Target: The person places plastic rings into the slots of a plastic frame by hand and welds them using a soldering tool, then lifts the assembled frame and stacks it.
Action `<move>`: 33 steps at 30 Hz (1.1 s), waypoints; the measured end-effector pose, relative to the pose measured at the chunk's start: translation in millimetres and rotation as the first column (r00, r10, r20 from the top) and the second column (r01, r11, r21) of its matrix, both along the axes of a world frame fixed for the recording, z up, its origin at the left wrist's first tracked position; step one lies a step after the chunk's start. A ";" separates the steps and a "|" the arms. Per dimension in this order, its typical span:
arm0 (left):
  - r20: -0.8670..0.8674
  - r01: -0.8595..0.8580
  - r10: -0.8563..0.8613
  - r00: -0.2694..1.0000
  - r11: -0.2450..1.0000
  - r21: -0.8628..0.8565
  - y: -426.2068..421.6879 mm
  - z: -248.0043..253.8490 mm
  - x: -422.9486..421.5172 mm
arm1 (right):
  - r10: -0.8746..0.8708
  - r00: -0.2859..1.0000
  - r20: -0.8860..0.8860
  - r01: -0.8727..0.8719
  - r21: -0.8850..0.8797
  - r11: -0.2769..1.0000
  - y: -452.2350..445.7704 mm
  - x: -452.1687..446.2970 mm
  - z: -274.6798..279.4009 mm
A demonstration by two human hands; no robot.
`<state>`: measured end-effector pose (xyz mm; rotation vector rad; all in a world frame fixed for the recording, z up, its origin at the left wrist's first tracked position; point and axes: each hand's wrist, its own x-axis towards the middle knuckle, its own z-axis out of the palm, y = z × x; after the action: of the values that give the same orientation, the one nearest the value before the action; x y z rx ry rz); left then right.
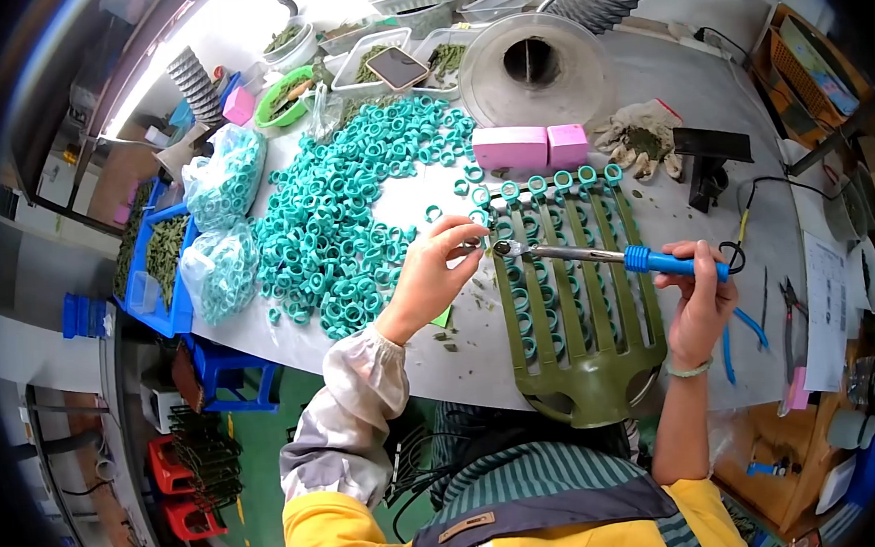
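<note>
The right hand [698,303] clamps the blue-handled tool [597,254], its tip toward 9 o'clock, above the green rack [589,379]. The left hand's [433,279] thumb and forefinger close in beside the tip; whether they pinch anything cannot be told. The ring pile [339,214] lies at 10 o'clock. Apparent step: tip work. The next move calls for steady alignment, fingers clear.
</note>
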<state>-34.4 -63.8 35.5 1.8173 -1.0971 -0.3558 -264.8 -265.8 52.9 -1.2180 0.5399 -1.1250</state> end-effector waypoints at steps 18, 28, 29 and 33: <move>0.161 -0.160 0.164 0.973 0.986 -0.036 2.2 1.3 34.3 | 0.031 0.999 0.007 -0.031 0.004 0.999 -1.4 -13.6 13.1; 0.486 -0.349 0.230 0.843 0.922 0.170 19.6 -36.8 86.7 | 0.026 1.000 0.006 -0.026 0.006 1.000 2.0 -16.8 17.9; 0.459 -0.310 0.216 0.862 0.941 0.139 15.9 -39.4 89.2 | 0.022 1.000 0.002 -0.022 0.001 1.000 2.5 -16.9 18.4; 0.465 -0.244 0.161 0.871 0.962 0.125 0.5 -57.4 96.7 | 0.014 1.000 -0.013 -0.014 0.000 1.000 5.4 -16.9 23.2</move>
<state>62.3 -63.3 -21.9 2.2256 -1.1954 0.1094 -281.7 -260.4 76.2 -1.2283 0.5404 -1.1064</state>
